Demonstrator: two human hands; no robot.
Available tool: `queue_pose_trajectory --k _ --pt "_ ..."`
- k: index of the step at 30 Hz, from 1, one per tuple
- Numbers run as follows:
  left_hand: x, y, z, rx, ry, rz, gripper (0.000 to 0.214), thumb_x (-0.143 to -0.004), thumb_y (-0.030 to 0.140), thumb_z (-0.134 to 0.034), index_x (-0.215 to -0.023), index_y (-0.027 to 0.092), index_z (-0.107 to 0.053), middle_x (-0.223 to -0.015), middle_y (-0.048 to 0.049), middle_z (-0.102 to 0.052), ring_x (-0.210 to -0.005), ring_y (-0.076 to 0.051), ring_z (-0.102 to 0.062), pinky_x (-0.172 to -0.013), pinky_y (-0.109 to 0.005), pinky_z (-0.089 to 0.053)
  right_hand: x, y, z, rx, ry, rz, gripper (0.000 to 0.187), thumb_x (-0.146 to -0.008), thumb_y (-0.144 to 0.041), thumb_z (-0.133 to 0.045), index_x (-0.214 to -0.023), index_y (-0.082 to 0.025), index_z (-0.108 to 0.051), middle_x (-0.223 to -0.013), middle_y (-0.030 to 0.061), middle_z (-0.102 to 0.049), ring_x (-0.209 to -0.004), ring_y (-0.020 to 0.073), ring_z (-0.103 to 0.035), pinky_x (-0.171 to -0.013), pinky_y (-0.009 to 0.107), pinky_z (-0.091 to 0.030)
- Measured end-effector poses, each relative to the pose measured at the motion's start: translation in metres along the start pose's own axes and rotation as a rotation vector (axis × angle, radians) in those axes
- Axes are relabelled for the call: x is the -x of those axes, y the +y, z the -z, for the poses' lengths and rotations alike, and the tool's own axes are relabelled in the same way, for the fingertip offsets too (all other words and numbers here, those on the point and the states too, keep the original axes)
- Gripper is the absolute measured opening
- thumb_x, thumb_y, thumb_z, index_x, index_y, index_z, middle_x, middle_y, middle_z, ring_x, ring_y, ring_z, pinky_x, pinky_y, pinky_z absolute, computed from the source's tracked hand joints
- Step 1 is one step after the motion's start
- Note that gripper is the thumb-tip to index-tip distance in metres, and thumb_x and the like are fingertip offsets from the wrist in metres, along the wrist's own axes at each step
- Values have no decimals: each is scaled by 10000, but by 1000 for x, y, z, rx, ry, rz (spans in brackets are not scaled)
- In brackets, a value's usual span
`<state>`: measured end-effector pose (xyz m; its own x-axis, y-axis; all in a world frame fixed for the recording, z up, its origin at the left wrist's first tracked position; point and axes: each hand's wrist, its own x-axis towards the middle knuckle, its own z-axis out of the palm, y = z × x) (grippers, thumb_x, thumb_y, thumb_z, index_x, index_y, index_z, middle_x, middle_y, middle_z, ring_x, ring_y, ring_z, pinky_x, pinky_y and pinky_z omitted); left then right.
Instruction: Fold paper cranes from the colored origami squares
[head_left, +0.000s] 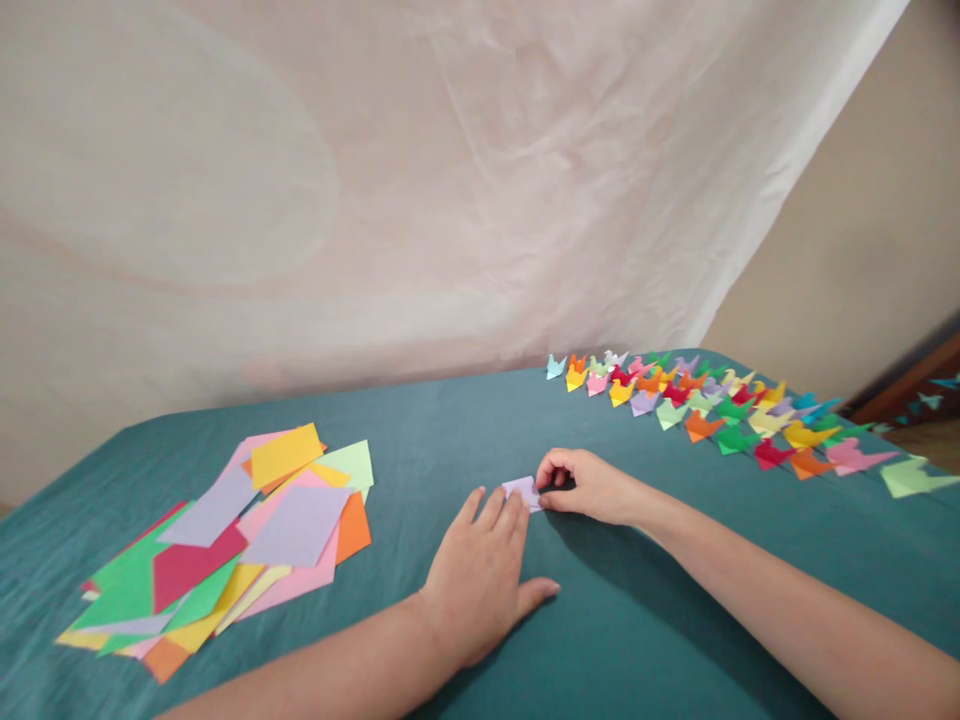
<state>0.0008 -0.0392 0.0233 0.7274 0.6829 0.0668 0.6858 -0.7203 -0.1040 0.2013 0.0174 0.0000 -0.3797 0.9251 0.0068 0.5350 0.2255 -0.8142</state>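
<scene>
A small piece of lavender paper (523, 490), which looks folded, lies on the table in front of me. Across its left part rest the outstretched fingertips of my left hand (484, 560), palm down with the thumb spread to the right. My right hand (589, 485) pinches the paper's right edge between thumb and forefinger, the other fingers curled in. Part of the paper is hidden beneath the left fingers.
On the left, loose sheets of coloured paper (296, 525) lie in an overlapping pile. Several rows of folded paper birds (703, 427) stand along the back right. A teal cloth (420, 430) covers the table, and a pale sheet (450, 200) hangs behind it.
</scene>
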Motion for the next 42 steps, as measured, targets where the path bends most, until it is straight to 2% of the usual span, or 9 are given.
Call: queue_pose_trajectory --k 7,10,13,16,21,26,31,42 --pt "1 -1 -1 51 31 -17 692 -864 620 -309 -1286 92 -454 -1318 -157 -473 -1222 -289 -404 -1024 -441 -273 2 1 0 38 19 -3 143 -668 -200 -649 -802 -160 -623 -759 8 -618 -681 130 -525 -625 244 -420" --pt "-6 -10 -1 96 47 -30 513 -911 496 -345 -1220 120 -507 -1236 -130 -534 -1132 -269 -472 -951 -413 -350 2 0 1 22 11 -7 145 -668 -204 -652 -803 -161 -620 -743 2 -612 -665 126 -521 -613 238 -417" --pt "-17 -24 -2 188 50 -52 293 -935 317 -381 -1078 174 -593 -1045 -73 -602 -981 -209 -537 -857 -347 -409 1 -1 1 26 0 -5 138 -669 -200 -650 -797 -164 -617 -729 -5 -605 -645 121 -512 -600 234 -411" --pt "-27 -37 -5 317 90 -59 257 -926 262 -401 -954 203 -649 -962 -52 -597 -906 -177 -543 -808 -302 -425 1 -1 1 31 -3 -4 131 -667 -191 -644 -792 -167 -614 -733 -6 -607 -645 120 -513 -595 231 -409" --pt "-34 -46 -11 531 135 8 183 -864 220 -506 -927 217 -677 -936 -29 -606 -893 -157 -546 -819 -262 -423 1 -2 1 39 -7 -3 144 -664 -184 -631 -807 -167 -615 -738 -6 -610 -644 120 -516 -590 228 -407" --pt "-46 -52 -12 700 61 49 118 -779 201 -589 -831 189 -694 -856 -21 -629 -836 -144 -571 -766 -228 -431 1 -3 1 46 -5 -8 133 -658 -186 -631 -788 -167 -617 -725 -7 -611 -636 119 -517 -578 224 -404" --pt "-57 -58 -7 704 -53 65 102 -734 236 -620 -759 165 -689 -770 -16 -632 -739 -144 -576 -660 -213 -422 1 -4 1 49 -1 -17 133 -656 -182 -635 -787 -164 -621 -729 -1 -618 -644 122 -525 -579 225 -404" --pt "-56 -57 -7 680 -58 67 129 -745 243 -586 -759 164 -687 -786 -21 -635 -744 -148 -579 -656 -211 -421 2 -2 1 64 -5 -2 130 -680 -198 -634 -806 -172 -613 -746 -2 -616 -654 121 -527 -586 225 -404"
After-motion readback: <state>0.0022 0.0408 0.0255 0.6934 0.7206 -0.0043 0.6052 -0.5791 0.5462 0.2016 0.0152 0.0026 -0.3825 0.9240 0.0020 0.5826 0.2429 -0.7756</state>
